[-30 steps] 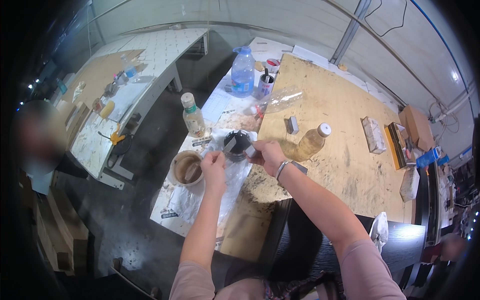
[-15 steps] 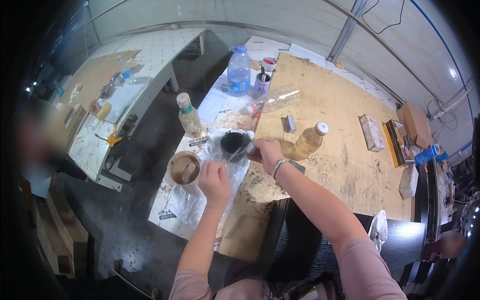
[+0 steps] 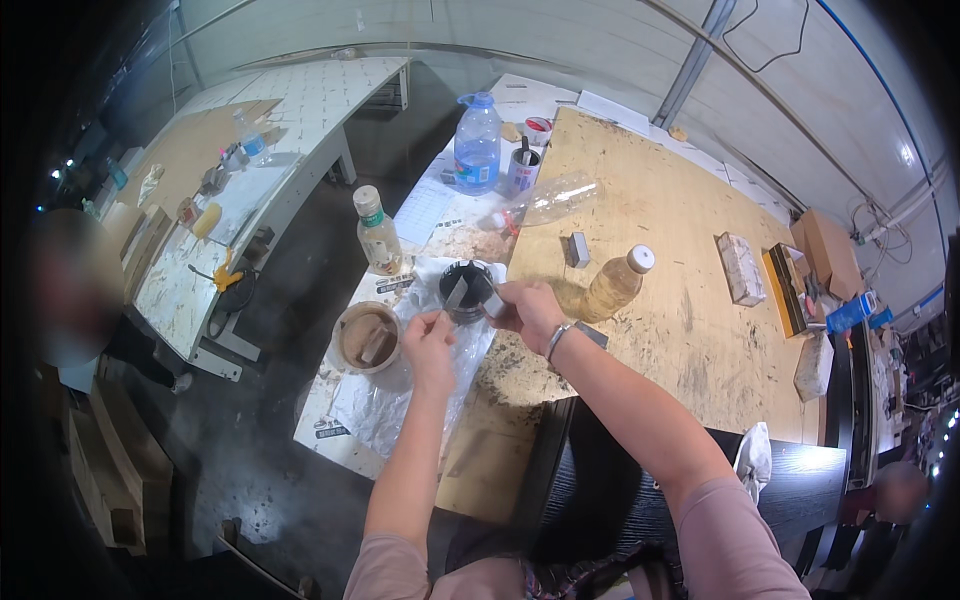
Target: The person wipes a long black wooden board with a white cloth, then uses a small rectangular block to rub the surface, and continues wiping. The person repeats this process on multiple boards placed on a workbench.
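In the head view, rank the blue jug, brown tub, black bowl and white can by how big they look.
1. Blue jug and brown tub, too alike to rank
2. Black bowl
3. White can

The person is wearing a plain, pale mauve-pink cloth top with short sleeves. The left sleeve is forming a soft, slightly creased tube ending near the elbow, while the right sleeve is showing more of its matt cloth and is likewise leaving the forearm bare. A shiny, silver-coloured metal bangle is ringing the right wrist. Near the waist, a dark, multicoloured patterned strip of cloth is showing, its details appearing too small to tell.
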`<control>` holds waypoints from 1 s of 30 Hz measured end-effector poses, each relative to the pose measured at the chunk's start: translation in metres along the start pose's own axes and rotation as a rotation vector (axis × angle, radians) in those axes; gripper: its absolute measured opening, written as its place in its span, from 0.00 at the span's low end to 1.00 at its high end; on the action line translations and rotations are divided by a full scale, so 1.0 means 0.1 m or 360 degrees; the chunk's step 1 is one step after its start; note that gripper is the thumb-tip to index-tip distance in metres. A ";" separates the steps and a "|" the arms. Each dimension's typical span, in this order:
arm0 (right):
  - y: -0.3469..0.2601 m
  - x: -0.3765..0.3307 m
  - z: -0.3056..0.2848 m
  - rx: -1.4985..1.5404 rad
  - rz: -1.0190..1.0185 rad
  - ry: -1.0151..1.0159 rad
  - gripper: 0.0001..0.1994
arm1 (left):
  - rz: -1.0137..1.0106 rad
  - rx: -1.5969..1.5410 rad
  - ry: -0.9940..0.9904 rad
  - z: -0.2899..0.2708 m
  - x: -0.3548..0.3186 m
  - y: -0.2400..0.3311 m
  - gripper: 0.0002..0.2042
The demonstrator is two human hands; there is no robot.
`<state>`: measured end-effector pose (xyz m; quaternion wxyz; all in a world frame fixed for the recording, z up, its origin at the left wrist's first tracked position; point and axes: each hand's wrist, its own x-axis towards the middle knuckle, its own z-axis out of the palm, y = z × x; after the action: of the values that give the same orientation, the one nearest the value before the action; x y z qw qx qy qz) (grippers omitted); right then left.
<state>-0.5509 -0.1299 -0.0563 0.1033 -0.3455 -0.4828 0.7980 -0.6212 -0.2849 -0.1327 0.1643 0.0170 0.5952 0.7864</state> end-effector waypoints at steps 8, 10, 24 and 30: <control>-0.09 -0.07 -0.09 -0.0182 0.0006 0.0031 0.08 | 0.0268 0.0576 0.0045 -0.15 0.41 -0.26 0.06; -0.15 -0.10 -0.19 -0.0242 -0.0003 0.0056 0.08 | 0.0358 0.0785 0.0052 -0.01 0.39 -0.12 0.06; -0.37 -0.39 -0.21 -0.0275 -0.0005 -0.0107 0.12 | 0.0304 0.0857 -0.0025 -0.06 0.73 -0.21 0.04; -0.47 -0.57 -0.23 -0.0182 0.0021 -0.0226 0.14 | 0.0122 0.0592 -0.0105 -0.02 0.73 -0.20 0.02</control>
<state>-0.5016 -0.1176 0.0024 0.0436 -0.2965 -0.5315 0.7923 -0.6864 -0.2618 -0.1640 0.1477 0.0956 0.7236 0.6674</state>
